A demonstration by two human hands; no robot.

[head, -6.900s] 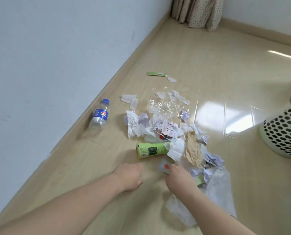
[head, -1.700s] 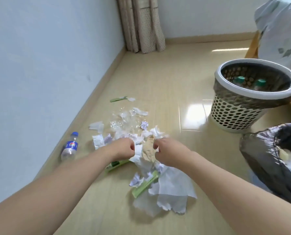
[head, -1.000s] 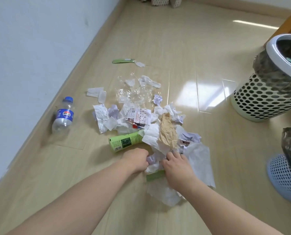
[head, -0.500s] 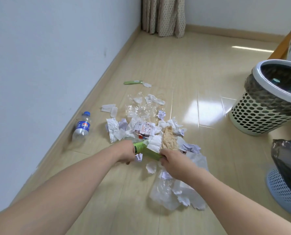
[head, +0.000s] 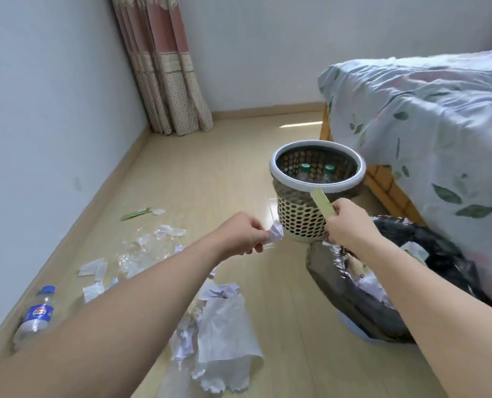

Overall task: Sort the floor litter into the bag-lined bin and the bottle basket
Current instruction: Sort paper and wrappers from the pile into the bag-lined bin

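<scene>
My left hand [head: 240, 235] pinches a crumpled white paper scrap [head: 275, 234], raised above the floor. My right hand [head: 349, 223] grips a flat green strip [head: 322, 203], held up in front of the perforated bottle basket [head: 299, 222]. Two green-capped bottles [head: 306, 172] stand inside that basket. The black bag-lined bin [head: 362, 300] sits just below my right forearm, with paper inside it. Torn paper and tissue litter [head: 224, 326] lies on the floor under my left arm. A blue-labelled plastic bottle [head: 36, 314] lies by the left wall.
A bed with a leaf-print cover [head: 428, 133] fills the right side, its wooden frame close behind the basket. A curtain [head: 167, 81] hangs in the far corner. Clear plastic film [head: 141, 251] and a green wrapper [head: 134, 215] lie further along the left wall.
Both hands have lifted off the litter pile and swung right toward the basket and bin. The left hand now holds a paper scrap, the right a green strip. The view tilted up.
</scene>
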